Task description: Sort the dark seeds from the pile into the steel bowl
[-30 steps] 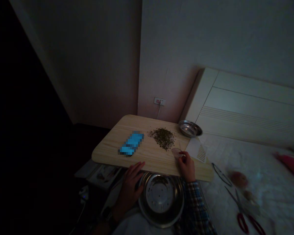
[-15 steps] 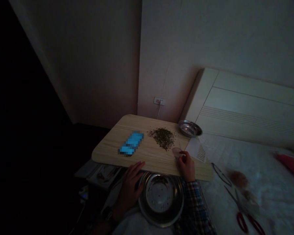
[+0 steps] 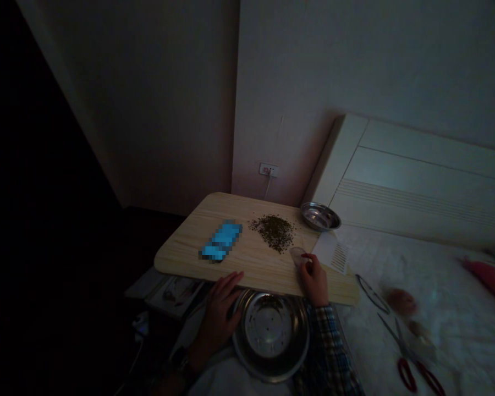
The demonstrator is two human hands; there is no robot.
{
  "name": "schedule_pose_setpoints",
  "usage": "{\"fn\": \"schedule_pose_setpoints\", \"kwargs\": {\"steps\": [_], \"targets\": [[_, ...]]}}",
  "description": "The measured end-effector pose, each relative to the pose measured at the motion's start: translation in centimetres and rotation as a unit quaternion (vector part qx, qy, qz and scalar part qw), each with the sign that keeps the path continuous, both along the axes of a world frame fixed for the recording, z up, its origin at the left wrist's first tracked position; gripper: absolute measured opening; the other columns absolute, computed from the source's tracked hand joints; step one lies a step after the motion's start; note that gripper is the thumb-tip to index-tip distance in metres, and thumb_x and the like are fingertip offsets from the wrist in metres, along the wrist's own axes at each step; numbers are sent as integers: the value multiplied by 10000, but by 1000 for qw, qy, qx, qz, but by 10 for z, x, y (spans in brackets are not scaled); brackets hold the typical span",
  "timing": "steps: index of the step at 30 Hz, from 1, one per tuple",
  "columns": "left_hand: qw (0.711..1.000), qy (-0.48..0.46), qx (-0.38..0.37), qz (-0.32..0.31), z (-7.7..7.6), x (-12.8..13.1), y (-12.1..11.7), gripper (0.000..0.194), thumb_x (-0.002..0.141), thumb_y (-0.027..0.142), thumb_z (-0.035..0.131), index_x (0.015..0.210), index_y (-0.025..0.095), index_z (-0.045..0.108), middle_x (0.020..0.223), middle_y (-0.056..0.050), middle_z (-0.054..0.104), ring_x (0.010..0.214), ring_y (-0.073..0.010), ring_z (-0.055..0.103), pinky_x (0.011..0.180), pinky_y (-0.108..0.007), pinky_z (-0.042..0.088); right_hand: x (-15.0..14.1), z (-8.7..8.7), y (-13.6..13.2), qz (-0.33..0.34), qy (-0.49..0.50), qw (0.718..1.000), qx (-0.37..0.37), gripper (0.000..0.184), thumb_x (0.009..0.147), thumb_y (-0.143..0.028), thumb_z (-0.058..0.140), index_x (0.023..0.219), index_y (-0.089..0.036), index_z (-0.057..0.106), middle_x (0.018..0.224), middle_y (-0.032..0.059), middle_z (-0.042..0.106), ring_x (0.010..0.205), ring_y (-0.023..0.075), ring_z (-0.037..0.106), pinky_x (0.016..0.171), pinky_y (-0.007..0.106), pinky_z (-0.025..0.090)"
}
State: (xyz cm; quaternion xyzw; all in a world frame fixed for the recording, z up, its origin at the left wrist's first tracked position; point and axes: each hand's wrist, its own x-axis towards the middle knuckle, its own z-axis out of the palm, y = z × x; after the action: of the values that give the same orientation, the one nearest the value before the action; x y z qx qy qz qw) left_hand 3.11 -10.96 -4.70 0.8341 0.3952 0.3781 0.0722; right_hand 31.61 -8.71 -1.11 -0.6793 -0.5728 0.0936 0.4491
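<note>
A light wooden board (image 3: 247, 258) lies before me with a heap of small dark seeds (image 3: 274, 230) on it. My right hand (image 3: 314, 280) rests on the board's near right edge, fingers pinched on a small round pale piece (image 3: 297, 254) just below the heap. My left hand (image 3: 219, 308) lies flat, fingers spread, on the rim of a large steel bowl (image 3: 271, 336) in my lap, its fingertips touching the board's near edge. A lit phone (image 3: 221, 241) lies on the board to the left of the seeds.
A small steel dish (image 3: 319, 216) stands at the board's far right corner, a white card (image 3: 332, 251) beside it. On the white bed at right lie glasses (image 3: 371, 292), red-handled scissors (image 3: 412, 357) and a blurred reddish lump (image 3: 401, 300). The room is dim.
</note>
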Motion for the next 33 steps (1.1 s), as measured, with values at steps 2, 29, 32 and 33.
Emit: {"fn": "schedule_pose_setpoints", "kwargs": {"steps": [2, 29, 32, 33], "targets": [[1000, 2, 1, 1, -1, 0, 1, 244, 831, 128, 477, 1022, 218, 599, 1440, -55, 426, 1351, -259, 341, 1109, -534, 282, 0, 0, 0, 3, -1, 1000, 1, 324, 849, -340, 431, 1076, -152, 565, 539, -61, 452, 502, 139, 456, 519, 240, 300], [1000, -6, -1, -4, 1, 0, -1, 259, 829, 128, 484, 1047, 218, 591, 1437, -64, 428, 1348, -264, 343, 1102, -539, 287, 1, -1, 2, -23, 2, 1000, 5, 335, 832, -342, 438, 1060, -146, 584, 543, -46, 489, 504, 151, 487, 523, 248, 320], [1000, -4, -3, -4, 1, 0, -1, 255, 827, 129, 481, 1039, 217, 591, 1440, -63, 425, 1350, -265, 342, 1108, -544, 277, 1, -1, 1, -19, 5, 1000, 9, 341, 834, -336, 432, 1069, -142, 585, 537, -50, 475, 503, 147, 480, 521, 245, 321], [1000, -2, -4, -3, 1, 0, -1, 249, 829, 131, 480, 1035, 217, 592, 1442, -62, 422, 1350, -264, 342, 1110, -544, 274, 1, 0, 1, -16, 4, 1000, 10, 343, 837, -337, 431, 1075, -142, 583, 535, -53, 467, 503, 145, 478, 523, 244, 321]]}}
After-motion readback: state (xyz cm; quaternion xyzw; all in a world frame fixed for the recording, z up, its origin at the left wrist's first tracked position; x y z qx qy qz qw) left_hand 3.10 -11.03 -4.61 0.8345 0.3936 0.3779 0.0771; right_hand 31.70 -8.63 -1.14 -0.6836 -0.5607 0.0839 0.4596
